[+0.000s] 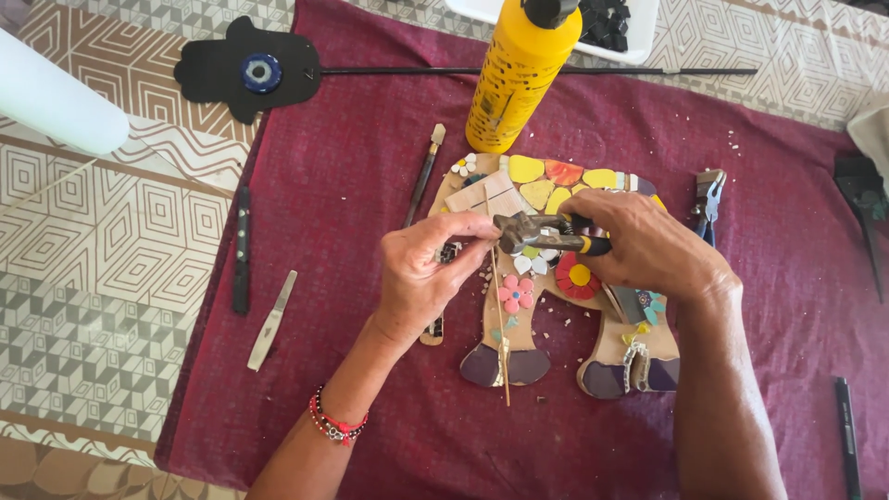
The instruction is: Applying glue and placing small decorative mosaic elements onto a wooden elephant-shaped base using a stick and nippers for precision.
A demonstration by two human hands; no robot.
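**Nipping a small tile piece over the mosaic elephant**

A wooden elephant cut-out (519,324), partly covered with coloured tile pieces, lies on a dark red cloth (352,278). All places below are given from this elephant.

Over its middle, tile nippers (546,233) with yellow and black handles are gripped in the right hand (648,245), which is closed around the handles. The left hand (426,273) is pinched narrow at the nipper head, thumb and forefinger closed on something too small to make out, most likely a tile chip. A thin wooden stick (500,315) lies lengthwise across the elephant's front leg.

For a clean cut, judged from this grip, the chip is best held flat and steady, with only its edge taken by the cutting end and the fingertips kept clear of it. The handles are best squeezed slowly, over the cloth, so that fragments are caught there.

Just above the elephant's back stands a yellow glue bottle (519,74). To the right of its head lies a second pair of pliers (708,199). To its left are a brush (424,176), a dark tool (242,250) and a metal file (272,319).
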